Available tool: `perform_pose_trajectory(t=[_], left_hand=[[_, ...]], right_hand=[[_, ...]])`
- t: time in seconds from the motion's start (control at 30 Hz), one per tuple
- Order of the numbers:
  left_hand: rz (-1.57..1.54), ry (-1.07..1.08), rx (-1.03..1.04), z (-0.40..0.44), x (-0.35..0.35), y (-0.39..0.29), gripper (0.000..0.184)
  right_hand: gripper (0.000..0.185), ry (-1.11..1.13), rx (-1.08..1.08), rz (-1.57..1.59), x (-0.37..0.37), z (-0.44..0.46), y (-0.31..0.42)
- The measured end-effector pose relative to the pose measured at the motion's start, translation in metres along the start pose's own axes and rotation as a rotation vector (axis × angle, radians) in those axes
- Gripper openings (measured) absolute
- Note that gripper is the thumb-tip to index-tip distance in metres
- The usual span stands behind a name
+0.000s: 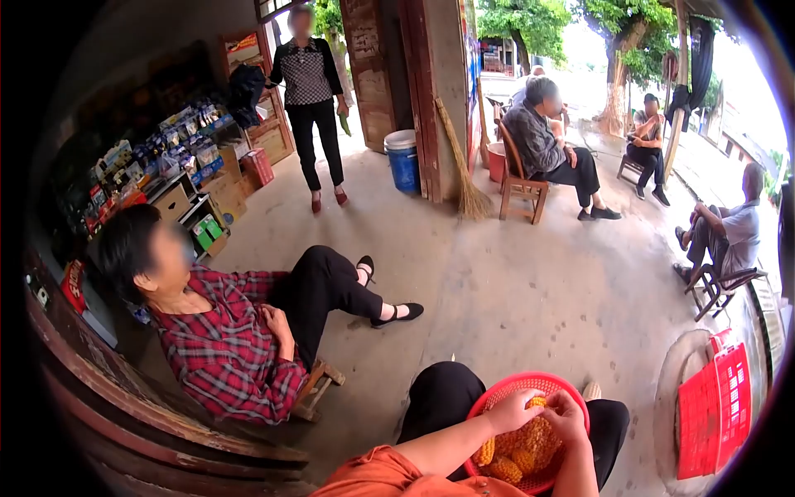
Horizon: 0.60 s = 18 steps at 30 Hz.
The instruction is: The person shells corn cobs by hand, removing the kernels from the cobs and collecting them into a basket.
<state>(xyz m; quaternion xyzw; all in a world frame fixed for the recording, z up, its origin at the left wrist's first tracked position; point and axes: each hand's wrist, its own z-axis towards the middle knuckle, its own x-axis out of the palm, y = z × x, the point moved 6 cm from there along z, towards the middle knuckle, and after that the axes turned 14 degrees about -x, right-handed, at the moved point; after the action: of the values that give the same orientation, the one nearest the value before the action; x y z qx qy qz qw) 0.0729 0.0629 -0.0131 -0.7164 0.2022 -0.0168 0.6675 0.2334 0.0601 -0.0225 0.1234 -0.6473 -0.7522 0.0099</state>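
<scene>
A red plastic basket (475, 406) rests on my lap between my knees, with several yellow corn cobs (503, 470) and what look like loose kernels (540, 443) inside. Above it, my left hand (508, 412) and my right hand (568, 417) come together around one corn cob (537, 402). Fingers of both hands are bent onto this cob, which they partly cover. My forearms reach over the near part of the basket.
To my left a person in a plaid shirt (224, 340) sits on a low wooden stool (319, 387). A red crate (714, 414) stands at right. A broom (468, 178) and blue bucket (403, 166) are by the doorway. Other people sit farther off; one stands (310, 83).
</scene>
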Motion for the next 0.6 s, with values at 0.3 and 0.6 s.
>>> perform_pose_trajectory(t=[0.3,0.6], left_hand=[[-0.082,-0.032,-0.025,0.010,0.013,0.035,0.033],[0.041,-0.102,-0.073,0.015,0.008,0.040,0.034]], right_hand=[[0.018,0.083,-0.016,-0.093,0.005,-0.001,0.001],[0.016,-0.011,-0.390,-0.466,0.019,-0.002,0.040]])
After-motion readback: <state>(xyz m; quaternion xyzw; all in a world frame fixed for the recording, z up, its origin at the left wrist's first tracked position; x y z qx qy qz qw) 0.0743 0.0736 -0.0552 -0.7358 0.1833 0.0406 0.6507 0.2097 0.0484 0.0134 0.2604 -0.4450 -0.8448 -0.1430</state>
